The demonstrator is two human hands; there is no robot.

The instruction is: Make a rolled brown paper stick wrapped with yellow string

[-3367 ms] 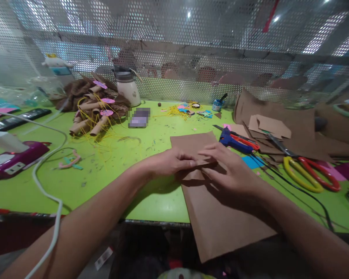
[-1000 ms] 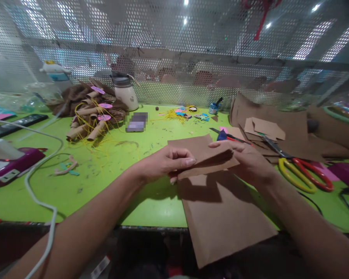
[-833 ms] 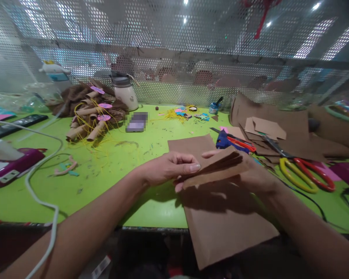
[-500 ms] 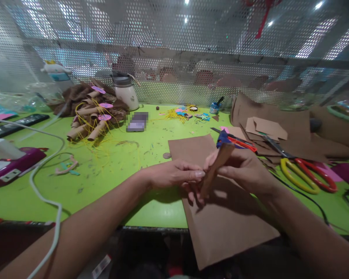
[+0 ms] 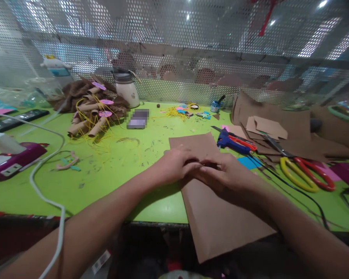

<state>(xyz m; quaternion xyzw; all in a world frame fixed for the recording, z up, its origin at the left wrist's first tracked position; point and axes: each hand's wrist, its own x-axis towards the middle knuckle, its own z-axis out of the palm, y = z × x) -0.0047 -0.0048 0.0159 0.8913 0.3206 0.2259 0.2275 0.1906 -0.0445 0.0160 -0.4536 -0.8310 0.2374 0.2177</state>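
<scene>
My left hand (image 5: pixel 178 164) and my right hand (image 5: pixel 225 170) meet above a large sheet of brown paper (image 5: pixel 229 221), whose near end hangs over the table's edge. The fingers of both are curled together, thumbs toward each other, around something mostly hidden; only a thin dark edge shows between them. A blue glue gun (image 5: pixel 231 142) lies just beyond my right hand, beside a blue paper piece (image 5: pixel 249 162).
Large scissors (image 5: pixel 301 174) and stacked brown paper (image 5: pixel 279 128) lie to the right. Paper rolls with yellow strings (image 5: pixel 90 120), a phone (image 5: pixel 138 119) and a thermos (image 5: pixel 126 89) stand or lie at the back left. A white cable (image 5: pixel 46 200) crosses my left arm.
The folded brown strip that stood upright between my hands is now mostly hidden under my fingers. My hands have come closer together and lie flatter, uncovering the glue gun and blue paper.
</scene>
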